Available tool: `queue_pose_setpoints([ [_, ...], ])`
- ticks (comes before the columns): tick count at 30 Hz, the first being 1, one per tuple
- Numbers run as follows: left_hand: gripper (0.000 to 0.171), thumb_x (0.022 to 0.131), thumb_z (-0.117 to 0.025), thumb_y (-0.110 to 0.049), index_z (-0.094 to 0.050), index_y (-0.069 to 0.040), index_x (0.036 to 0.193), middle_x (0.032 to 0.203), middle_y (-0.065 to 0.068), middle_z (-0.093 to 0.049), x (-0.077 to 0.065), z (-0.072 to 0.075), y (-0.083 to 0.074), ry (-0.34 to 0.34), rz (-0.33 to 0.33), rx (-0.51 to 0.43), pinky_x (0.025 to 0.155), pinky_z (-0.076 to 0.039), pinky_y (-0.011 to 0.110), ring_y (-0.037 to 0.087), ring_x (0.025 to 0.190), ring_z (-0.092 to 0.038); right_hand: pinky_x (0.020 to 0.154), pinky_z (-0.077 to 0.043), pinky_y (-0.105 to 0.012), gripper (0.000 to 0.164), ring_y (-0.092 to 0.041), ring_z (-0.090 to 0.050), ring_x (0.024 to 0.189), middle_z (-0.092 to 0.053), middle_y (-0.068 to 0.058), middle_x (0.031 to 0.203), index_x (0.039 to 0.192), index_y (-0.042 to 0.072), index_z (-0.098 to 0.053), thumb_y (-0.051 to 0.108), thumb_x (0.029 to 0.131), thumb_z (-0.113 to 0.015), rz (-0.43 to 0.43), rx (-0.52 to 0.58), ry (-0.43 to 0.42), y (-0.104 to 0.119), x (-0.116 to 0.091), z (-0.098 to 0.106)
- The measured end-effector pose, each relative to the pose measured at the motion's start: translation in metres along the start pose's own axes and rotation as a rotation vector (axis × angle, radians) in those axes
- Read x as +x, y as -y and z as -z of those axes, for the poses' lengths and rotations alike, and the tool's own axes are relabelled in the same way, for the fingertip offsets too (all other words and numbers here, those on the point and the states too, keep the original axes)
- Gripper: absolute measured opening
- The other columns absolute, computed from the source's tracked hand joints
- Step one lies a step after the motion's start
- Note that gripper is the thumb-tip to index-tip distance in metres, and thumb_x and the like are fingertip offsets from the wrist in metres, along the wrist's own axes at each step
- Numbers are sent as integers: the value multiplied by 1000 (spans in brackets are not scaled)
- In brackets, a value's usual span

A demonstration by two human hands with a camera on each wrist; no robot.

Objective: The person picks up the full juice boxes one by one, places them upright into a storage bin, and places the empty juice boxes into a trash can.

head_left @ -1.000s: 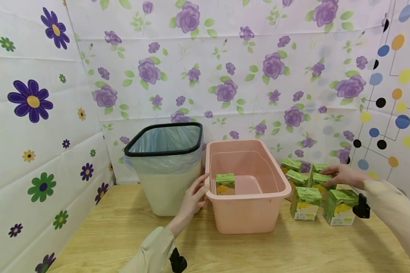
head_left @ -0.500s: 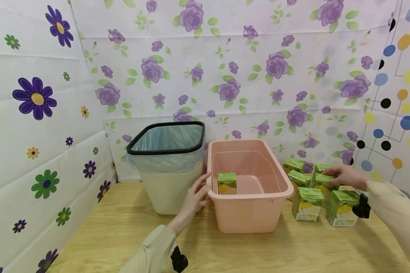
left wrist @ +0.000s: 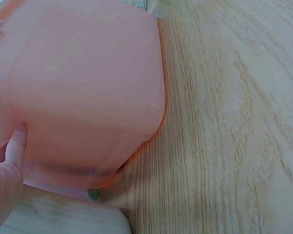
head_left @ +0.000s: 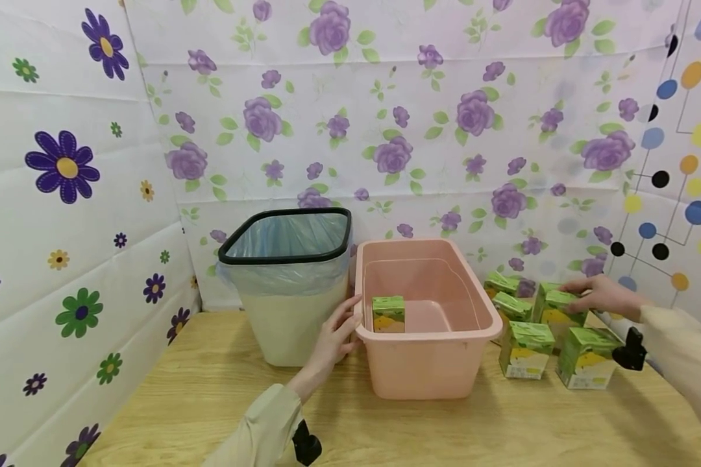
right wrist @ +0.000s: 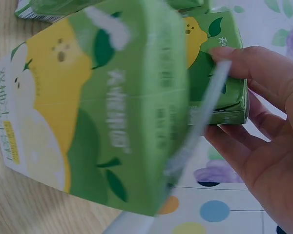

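The pink plastic tub [head_left: 417, 370], a deep rectangular one, stands on the wood-grain table [head_left: 409, 431]. To its right, the right hand [head_left: 610, 297] grasps a green cardboard carton with a yellow fruit print [right wrist: 205, 80] — the thumb is on the printed face, the fingers round the side. At the tub's left side, the left hand [head_left: 330, 337] rests its extended fingers against the rim, lightly bent rather than clenched; one fingertip touches the outer wall in the left wrist view.

Right of the tub, around the grasped carton, more green cartons [head_left: 527, 350] stand close together. The one farthest right of the tub in the front row, the near carton [head_left: 589, 359], fills much of the right wrist view, a blurred white strip beside it. Inside the tub, by its left wall, sits a single green-topped carton [head_left: 388, 314].

Left of the tub stands a cream plastic bin [head_left: 292, 331] with a black rim and a translucent bluish liner [head_left: 292, 237]. A white sheet printed with purple roses [head_left: 350, 130] hangs behind the tub.
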State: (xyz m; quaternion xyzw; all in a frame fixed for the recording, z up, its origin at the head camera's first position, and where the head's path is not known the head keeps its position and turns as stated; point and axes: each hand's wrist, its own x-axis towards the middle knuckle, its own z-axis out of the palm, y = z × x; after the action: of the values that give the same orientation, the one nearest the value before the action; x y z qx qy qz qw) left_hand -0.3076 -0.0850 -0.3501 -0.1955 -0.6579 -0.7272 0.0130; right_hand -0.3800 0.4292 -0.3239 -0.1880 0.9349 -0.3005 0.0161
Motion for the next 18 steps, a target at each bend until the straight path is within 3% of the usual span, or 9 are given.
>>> queue_pose_setpoints([
  [10,46,95,-49,-16,-37,-5,137,105,17,-46,0,1,1,6,-2,-1,77,-45,45,22,95,-49,73,-46,-45,60,-44,-48,101,-45,-32,121,126,-11,-45,24,83,-67,14,-24,-142,23,-1,22],
  [16,46,94,-49,-16,-37,-5,138,103,14,-46,0,1,1,9,-8,-15,77,-45,43,33,102,-45,76,-43,-53,65,-47,-45,105,-43,-30,125,130,-8,-42,31,83,-66,-12,-39,-149,43,-4,34],
  [18,46,94,-49,-16,-37,-5,137,103,14,-46,0,1,1,8,-6,-7,76,-46,41,31,100,-46,76,-42,-53,66,-48,-44,105,-42,-30,125,130,-7,-42,32,83,-66,-23,-57,-150,50,-6,37],
])
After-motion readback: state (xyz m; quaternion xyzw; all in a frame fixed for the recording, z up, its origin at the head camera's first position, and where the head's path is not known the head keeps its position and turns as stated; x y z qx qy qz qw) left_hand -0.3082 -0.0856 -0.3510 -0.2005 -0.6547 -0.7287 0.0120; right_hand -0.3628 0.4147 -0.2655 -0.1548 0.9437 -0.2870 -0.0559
